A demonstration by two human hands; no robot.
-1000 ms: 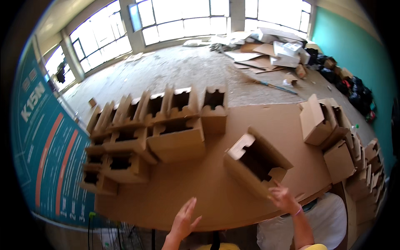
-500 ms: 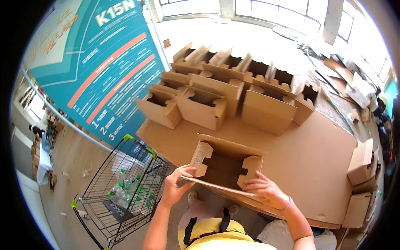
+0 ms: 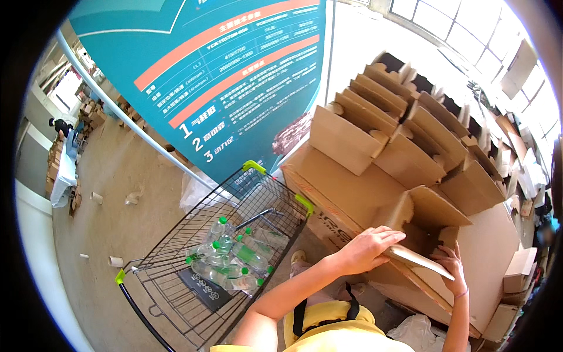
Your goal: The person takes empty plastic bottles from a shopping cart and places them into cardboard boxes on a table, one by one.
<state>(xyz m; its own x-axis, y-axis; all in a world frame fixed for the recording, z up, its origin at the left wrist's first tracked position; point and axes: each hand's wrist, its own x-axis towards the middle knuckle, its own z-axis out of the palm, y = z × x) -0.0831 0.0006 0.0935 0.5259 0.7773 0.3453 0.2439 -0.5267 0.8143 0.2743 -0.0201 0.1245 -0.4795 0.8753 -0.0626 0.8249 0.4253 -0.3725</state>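
Note:
An open-topped cardboard box stands near the front edge of the big flat carton that serves as a work surface. The near flap of this box leans out toward me. My left hand pinches the flap's left corner, with the thumb hidden beneath. At the flap's other end, my right hand grips its right side, fingers on the inner face. Inside, the box is in shadow, and its bottom cannot be made out. Beyond it several similar open boxes stand close together in rows.
On my left is a black wire shopping cart with green corner pieces, holding several clear bottles with green caps. Behind it rises a teal printed banner. More cardboard boxes stand at the right edge. Litter lies on the floor.
My view has turned left, so the boxes and hands appear farther right and the cart more central. Both hands stay at the near flap; the right hand's fingers now wrap over its right side.

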